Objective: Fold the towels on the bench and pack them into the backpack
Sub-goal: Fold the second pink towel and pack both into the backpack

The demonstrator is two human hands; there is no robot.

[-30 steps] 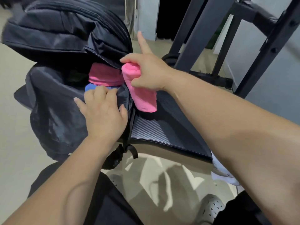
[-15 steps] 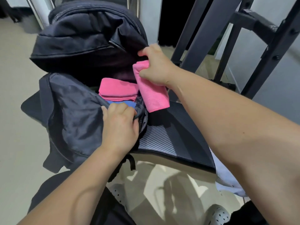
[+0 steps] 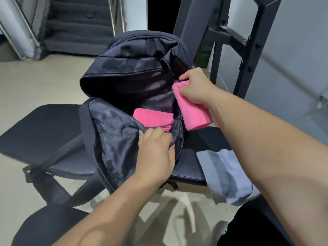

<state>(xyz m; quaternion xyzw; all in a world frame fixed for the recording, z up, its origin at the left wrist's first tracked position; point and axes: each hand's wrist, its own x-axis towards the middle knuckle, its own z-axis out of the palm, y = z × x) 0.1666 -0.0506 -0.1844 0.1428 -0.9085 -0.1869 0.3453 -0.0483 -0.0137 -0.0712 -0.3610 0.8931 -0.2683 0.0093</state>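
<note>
A black backpack (image 3: pixel 113 132) lies open on the black bench (image 3: pixel 35 132). Inside it rests a folded pink towel (image 3: pixel 152 118). My left hand (image 3: pixel 156 153) grips the front flap's zipper edge and holds the opening apart. My right hand (image 3: pixel 195 87) grips a second folded pink towel (image 3: pixel 193 112) at the right rim of the opening, its lower end hanging outside the bag. A pale blue-grey towel (image 3: pixel 223 173) lies unfolded on the bench to the right, draping over the near edge.
A black metal rack frame (image 3: pixel 248 50) rises behind the bench on the right. Grey steps with a steel handrail (image 3: pixel 24 32) stand at the far left. Beige floor (image 3: pixel 35 82) surrounds the bench. A backpack strap (image 3: pixel 83 190) hangs off the near edge.
The view has pulled back and risen, showing more bench and the blue-grey towel. My left hand now clutches the flap edge instead of lying flat. The pink towel stays at the opening's right rim.
</note>
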